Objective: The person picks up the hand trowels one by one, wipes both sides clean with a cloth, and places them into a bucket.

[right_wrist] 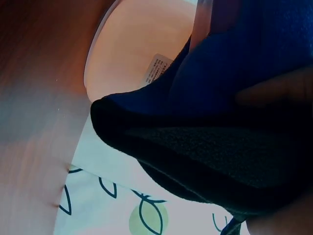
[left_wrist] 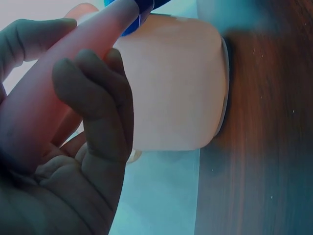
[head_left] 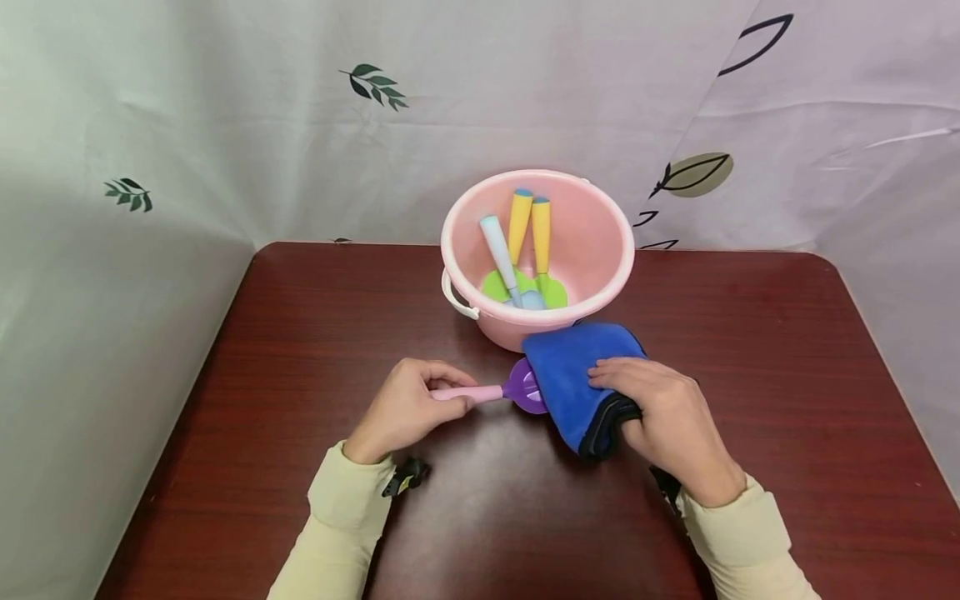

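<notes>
My left hand (head_left: 405,407) grips the pink handle of a slotted spoon (head_left: 480,393), fingers and thumb round it, as the left wrist view also shows. Its rounded purple head points right and is partly hidden by a folded blue cloth (head_left: 577,375) with black edging. My right hand (head_left: 667,408) holds this cloth over the head, thumb beneath and fingers on top. In the right wrist view the cloth (right_wrist: 210,107) fills much of the picture. Just behind stands a pink bucket (head_left: 510,329), its front partly covered by the cloth.
Inside the bucket lean two yellow-handled utensils (head_left: 542,233) with green heads and a light-blue one (head_left: 498,246). A white bucket handle (head_left: 459,302) hangs at its left side. The dark red-brown table (head_left: 300,333) meets a pale leaf-patterned curtain (head_left: 300,125) at the back.
</notes>
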`<state>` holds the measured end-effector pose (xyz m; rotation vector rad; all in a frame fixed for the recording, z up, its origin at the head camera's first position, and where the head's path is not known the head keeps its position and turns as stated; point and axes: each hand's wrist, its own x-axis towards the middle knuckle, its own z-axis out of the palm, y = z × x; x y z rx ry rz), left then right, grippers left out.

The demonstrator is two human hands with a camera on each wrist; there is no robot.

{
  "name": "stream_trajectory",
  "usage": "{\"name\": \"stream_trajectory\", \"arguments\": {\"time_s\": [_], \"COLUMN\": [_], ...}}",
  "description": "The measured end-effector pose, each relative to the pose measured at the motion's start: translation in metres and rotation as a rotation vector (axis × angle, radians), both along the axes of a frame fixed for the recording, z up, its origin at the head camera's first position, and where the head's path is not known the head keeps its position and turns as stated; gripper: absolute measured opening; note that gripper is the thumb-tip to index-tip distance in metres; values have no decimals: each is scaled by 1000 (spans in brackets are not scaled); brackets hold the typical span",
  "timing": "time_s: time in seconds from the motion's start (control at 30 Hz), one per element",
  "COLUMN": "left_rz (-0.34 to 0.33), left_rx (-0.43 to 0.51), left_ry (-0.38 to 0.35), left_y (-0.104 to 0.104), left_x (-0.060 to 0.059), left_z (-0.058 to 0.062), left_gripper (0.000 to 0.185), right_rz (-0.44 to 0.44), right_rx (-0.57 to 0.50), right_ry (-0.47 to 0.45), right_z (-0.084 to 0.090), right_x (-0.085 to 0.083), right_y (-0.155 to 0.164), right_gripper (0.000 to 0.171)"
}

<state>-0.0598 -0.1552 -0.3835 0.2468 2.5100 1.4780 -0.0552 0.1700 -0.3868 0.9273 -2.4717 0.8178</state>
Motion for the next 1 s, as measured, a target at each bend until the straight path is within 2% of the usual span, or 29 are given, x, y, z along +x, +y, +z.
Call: {"name": "stream_trajectory", "arguments": {"time_s": [0.27,0.5,0.77,0.9,1.0], "left_rz": [-18,-25,-60,-68,-70], "left_rx": [-5,-21,-43,-45,-39], "left_ry": [-45,-49,3,42,49], "left_y": [-8,-14,-18,-19,-19], "left_x": [-1,-2,-3,-3,-4], "left_z": [1,1,1,1,1], "left_gripper": [17,19,20,22,24], "right_rz": [-28,-37,-65,-129,-183], "right_rx": [-26,-61,-228,-327,-401], "right_ry": [-12,-2,85,137,187], "right_z": [2,3,8,13,19], "right_x": [-1,-2,-3,-1,0], "right_y": [7,11,12,10,6], "right_gripper": [51,53,59,59,49]}}
